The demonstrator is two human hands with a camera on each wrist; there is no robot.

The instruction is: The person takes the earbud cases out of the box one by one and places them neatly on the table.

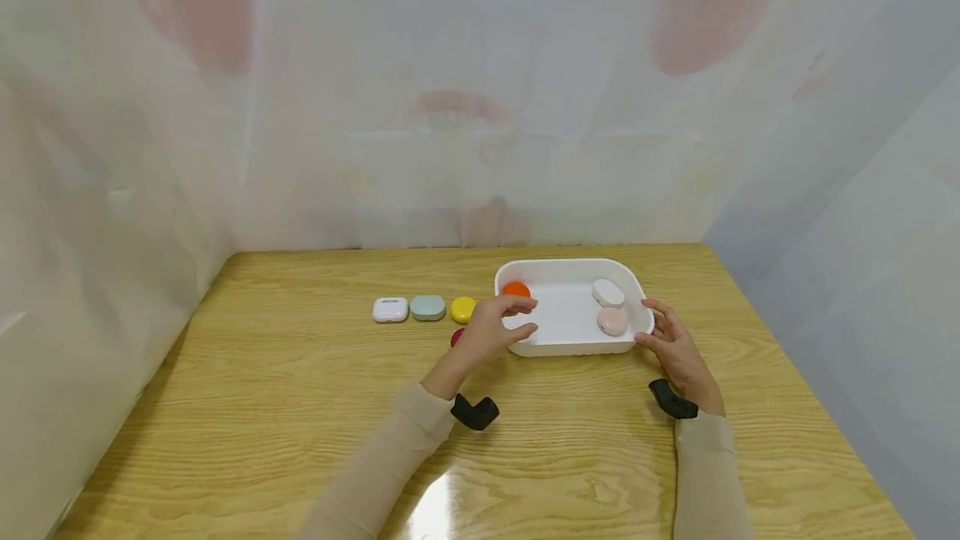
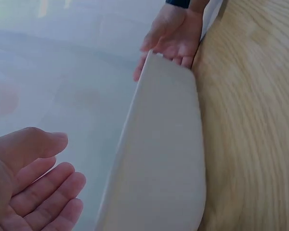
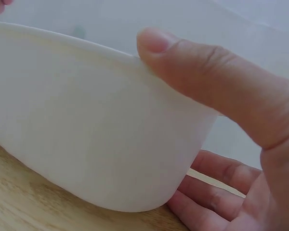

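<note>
A white tray [image 1: 566, 348] lies on the table, with an orange round case [image 1: 516, 289] at its left end and a white case [image 1: 608, 292] and a pink case [image 1: 612, 322] at its right. My left hand [image 1: 491, 328] hovers over the tray's left end, near the orange case; thumb and fingers are apart with nothing between them. At the right end my right hand [image 1: 678, 357] holds the tray, the thumb [image 3: 183, 62] on its rim and the fingers round the outer wall. The left wrist view shows the empty left palm [image 2: 33, 187] beside the tray wall [image 2: 159, 144].
Left of the tray stand a white earbud case [image 1: 391, 310], a pale green case [image 1: 428, 307] and a yellow case [image 1: 462, 309] in a row. A dark red item [image 1: 456, 337] is partly hidden by the left hand. Fabric walls enclose the wooden table [image 1: 300, 407].
</note>
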